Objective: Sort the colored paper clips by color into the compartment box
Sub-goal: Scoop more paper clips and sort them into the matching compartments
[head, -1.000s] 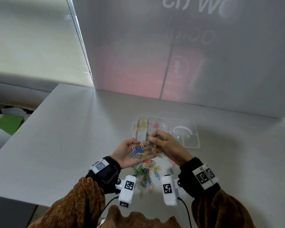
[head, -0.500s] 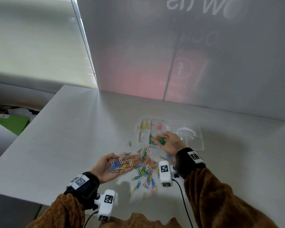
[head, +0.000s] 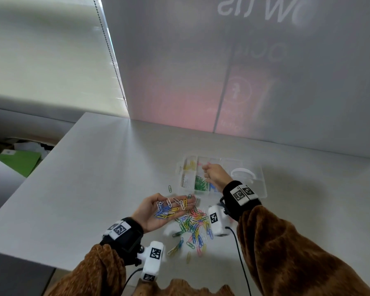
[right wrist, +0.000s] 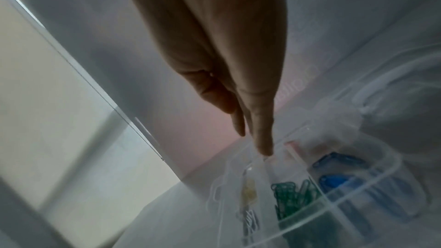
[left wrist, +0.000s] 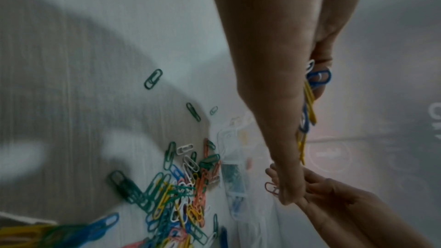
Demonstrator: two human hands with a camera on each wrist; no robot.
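Note:
My left hand [head: 169, 207] lies palm up above the table, fingers loosely straight, carrying several white, blue and yellow paper clips [head: 168, 208] [left wrist: 307, 101]. Under and to the right of it is the mixed pile of clips [head: 192, 225] [left wrist: 181, 191]. My right hand [head: 207, 170] [right wrist: 253, 135] reaches over the clear compartment box [head: 261, 189] [right wrist: 358, 191], at its back middle cell. Its fingertips pinch a pink paper clip [left wrist: 270, 188]. The cells hold yellow clips [head: 189, 165], white clips [head: 185, 180], green clips [head: 200, 182] [right wrist: 291, 195] and blue clips [right wrist: 339, 173].
A lone green clip [head: 169, 188] lies left of the box. A white ring-shaped part [head: 242, 173] sits in the box's right half. A grey panel wall [head: 244, 82] stands behind the table. The table's left edge [head: 41, 167] drops off toward clutter below.
My right hand left the left palm, passed over the green cell and now sits further back over the box. My left hand, still carrying clips, drew back from the box.

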